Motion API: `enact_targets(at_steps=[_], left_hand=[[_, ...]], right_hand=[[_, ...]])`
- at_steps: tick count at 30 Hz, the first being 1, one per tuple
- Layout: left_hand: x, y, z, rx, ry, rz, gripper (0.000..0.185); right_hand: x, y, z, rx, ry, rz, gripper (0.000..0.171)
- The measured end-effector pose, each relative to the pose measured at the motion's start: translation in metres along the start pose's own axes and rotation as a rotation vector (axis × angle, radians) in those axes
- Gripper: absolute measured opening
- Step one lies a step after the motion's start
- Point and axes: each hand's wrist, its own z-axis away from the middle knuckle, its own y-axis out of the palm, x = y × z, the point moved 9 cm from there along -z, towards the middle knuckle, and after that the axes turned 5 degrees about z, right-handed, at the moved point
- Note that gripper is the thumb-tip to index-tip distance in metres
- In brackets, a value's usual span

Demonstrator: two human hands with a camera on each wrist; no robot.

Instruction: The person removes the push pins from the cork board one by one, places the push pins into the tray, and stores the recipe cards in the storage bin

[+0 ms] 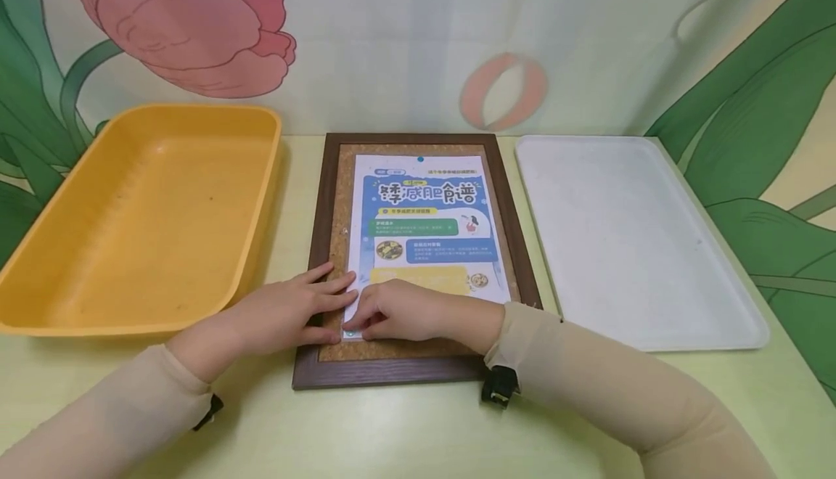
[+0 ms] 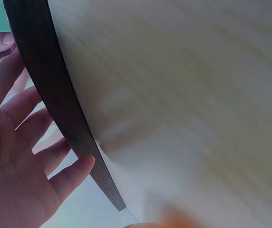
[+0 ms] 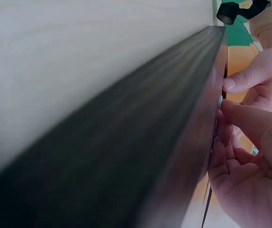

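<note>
A printed poster (image 1: 431, 192) lies on a cork board (image 1: 392, 350) with a dark wooden frame (image 1: 392, 372). One teal thumbtack (image 1: 421, 160) sits at the poster's top middle. At the lower left corner of the paper, my right hand (image 1: 411, 310) bends its fingers down and pinches a small pale-teal thumbtack (image 1: 350, 333) between thumb and forefinger. My left hand (image 1: 284, 312) rests across the left side of the frame, fingers spread, tips on the cork and the paper's edge. In the left wrist view, its fingers (image 2: 72, 173) reach over the frame's side.
To the left stands a deep yellow tray (image 1: 163, 328), close to my left forearm. A shallow white tray (image 1: 627, 247) lies on the right, near my right sleeve (image 1: 588, 363). Behind the pale table (image 1: 392, 435) hangs a curtain (image 1: 392, 43) with flower prints.
</note>
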Motion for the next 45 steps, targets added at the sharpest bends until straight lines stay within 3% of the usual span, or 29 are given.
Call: enact_targets(at_steps=[9,20,30,45], left_hand=[[0.002,0.003,0.006,-0.021,-0.017,0.004,0.058],[0.0,-0.001,0.002,-0.047,-0.009,-0.009,0.054],[0.0,-0.001,0.001,-0.058,0.005,-0.009,0.055],[-0.001,-0.002,-0.001,-0.061,0.006,-0.011,0.055]], right_hand=[[0.003,0.005,-0.004,-0.021,0.01,-0.038,0.016],[0.0,0.001,-0.005,-0.065,0.083,-0.025,0.009],[0.002,0.005,-0.011,-0.023,0.12,0.044,0.003],[-0.001,0.002,-0.012,0.0,0.123,0.054,0.004]])
